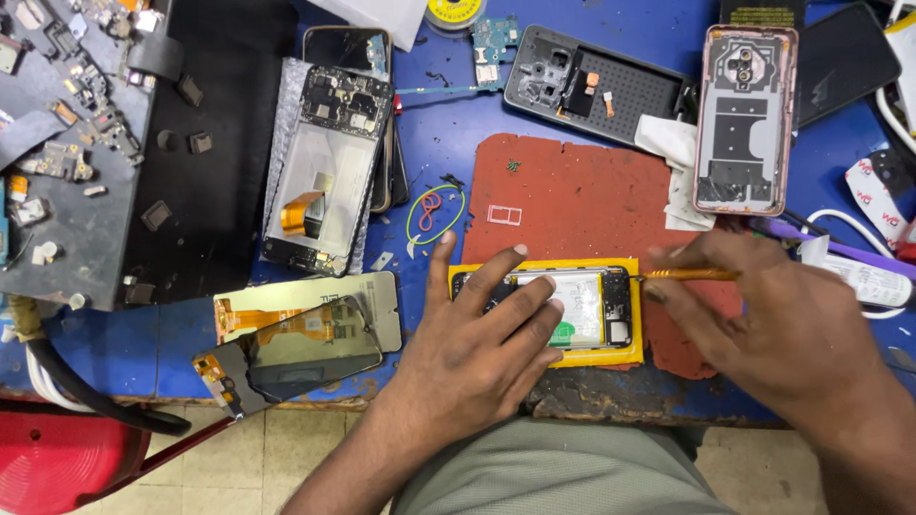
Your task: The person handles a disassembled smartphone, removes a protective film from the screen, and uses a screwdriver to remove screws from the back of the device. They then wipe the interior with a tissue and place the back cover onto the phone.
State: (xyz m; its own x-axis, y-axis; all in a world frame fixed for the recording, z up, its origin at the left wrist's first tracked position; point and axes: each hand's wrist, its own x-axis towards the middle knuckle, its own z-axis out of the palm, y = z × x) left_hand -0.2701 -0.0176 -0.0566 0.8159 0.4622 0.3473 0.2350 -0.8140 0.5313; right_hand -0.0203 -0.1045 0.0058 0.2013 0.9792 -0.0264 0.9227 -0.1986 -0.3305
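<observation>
An opened phone [596, 305] in a yellow frame lies on a worn red mat [582, 195] near the table's front edge, with its white battery and circuit board exposed. My left hand [482, 334] lies flat on the phone's left half, fingers spread, pressing it down. My right hand [773, 315] grips a thin orange-handled tool [692, 276]. The tool's tip touches the phone's upper right corner.
A disassembled phone [329, 167] lies at centre left, with two loose screens [296, 334] below it. A grey back frame [596, 86] and a pink phone shell [744, 119] lie at the back. A dark tray of small parts [72, 143] sits at left, white cables [859, 224] at right.
</observation>
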